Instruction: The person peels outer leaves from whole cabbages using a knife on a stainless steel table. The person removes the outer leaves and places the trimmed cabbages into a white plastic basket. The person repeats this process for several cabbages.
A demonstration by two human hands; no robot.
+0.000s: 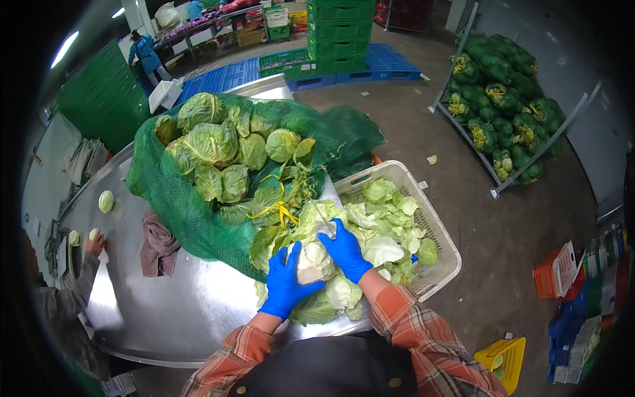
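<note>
My left hand [290, 283], in a blue glove, grips a pale, trimmed cabbage head [313, 262] with its cut stem end towards me. Just right of that head is my right hand [346, 252], also gloved in blue. A thin knife blade [323, 218] sticks out from its fingers; the handle is hidden. Loose cabbage leaves [342, 293] lie under and around both hands. Beyond them an opened green mesh sack [198, 231] holds several whole cabbages [208, 144], with yellow ties [280, 211] at its near side.
A white plastic crate [441, 253] full of leaves stands against the right side of the steel table [198, 307]. On the left, a co-worker's hand [95, 243] touches a small cabbage near a brown cloth [158, 243]. A rack [466, 129] of bagged cabbages stands right; a yellow crate [513, 364] sits low right.
</note>
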